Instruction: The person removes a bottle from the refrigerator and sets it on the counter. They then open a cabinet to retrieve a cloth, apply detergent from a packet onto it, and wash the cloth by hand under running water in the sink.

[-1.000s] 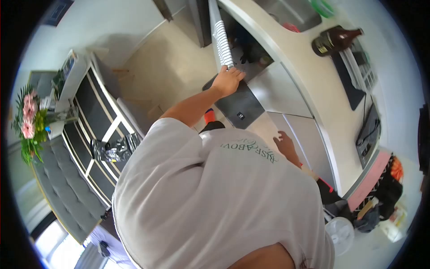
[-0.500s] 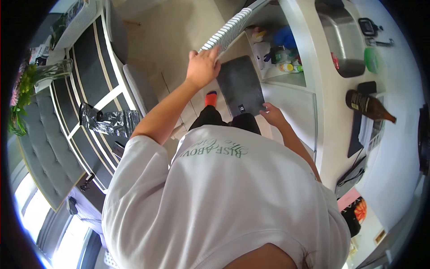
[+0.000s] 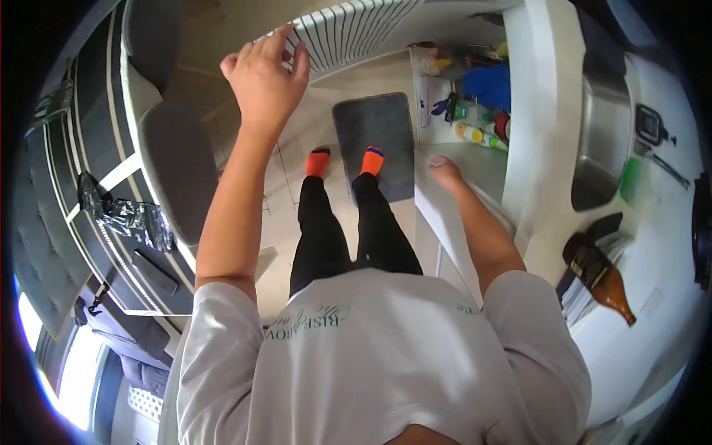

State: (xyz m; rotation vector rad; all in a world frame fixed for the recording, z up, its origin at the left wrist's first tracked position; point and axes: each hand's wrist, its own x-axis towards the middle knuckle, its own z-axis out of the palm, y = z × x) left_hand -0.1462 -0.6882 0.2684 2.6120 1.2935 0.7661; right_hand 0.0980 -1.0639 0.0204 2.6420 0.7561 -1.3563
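A ribbed white cabinet door (image 3: 348,33) stands swung out at the top of the view. My left hand (image 3: 267,85) is at its outer edge, fingers spread and slightly bent, thumb apart. On the right, my right hand (image 3: 446,172) has its fingers curled at the top edge of a second, plain white cabinet door (image 3: 443,211), which is also swung out. Between the doors the cabinet (image 3: 471,159) shows its inside, with several bottles (image 3: 471,133), a blue bag-like item (image 3: 488,87) and dark gloves (image 3: 443,105).
A dark mat (image 3: 386,122) lies on the floor beneath my feet. The counter on the right has a steel sink (image 3: 601,148) and a brown bottle (image 3: 599,278) lying in view. To the left are a striped table (image 3: 96,96), a grey chair (image 3: 176,167) and a black plastic bag (image 3: 133,219).
The ribbed door has swung further left with my left hand at its edge. The plain door has come away from the cabinet front at my right hand. More of the cabinet's inside shows.
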